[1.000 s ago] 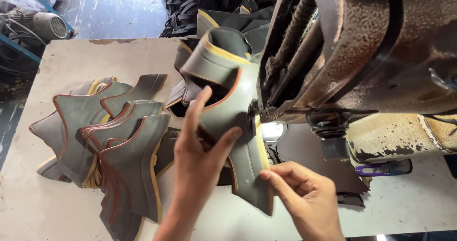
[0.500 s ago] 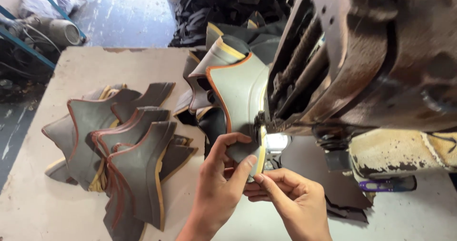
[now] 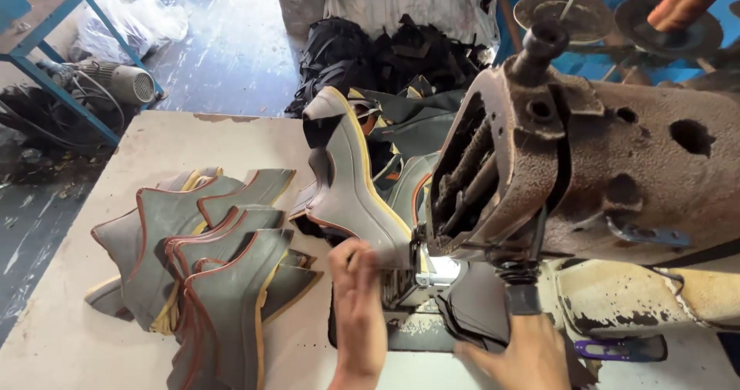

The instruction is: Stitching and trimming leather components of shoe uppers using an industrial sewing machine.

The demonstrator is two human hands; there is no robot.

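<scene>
My left hand (image 3: pixel 358 313) pinches the lower edge of a grey shoe upper piece (image 3: pixel 347 189) with yellow and red trim. The piece stands up from the needle area of a rusty sewing machine (image 3: pixel 617 166). My right hand (image 3: pixel 516 355) lies at the bottom edge of the view, under the machine's arm, on a dark leather piece (image 3: pixel 474 313) on the machine bed. Its fingers are partly hidden by the machine and the frame edge. A small lamp lights the needle area between my hands.
A fanned stack of similar grey pieces (image 3: pixel 208 267) lies on the pale worn table (image 3: pixel 62 344) to the left. More dark pieces (image 3: pixel 370 51) are heaped behind the machine. On the floor at upper left are an electric motor (image 3: pixel 116 82) and a blue metal frame (image 3: pixel 46 51).
The grey piece has fed further through the machine and now stands higher behind it. My left hand has closed on its lower edge. My right hand has dropped to the right, under the machine arm.
</scene>
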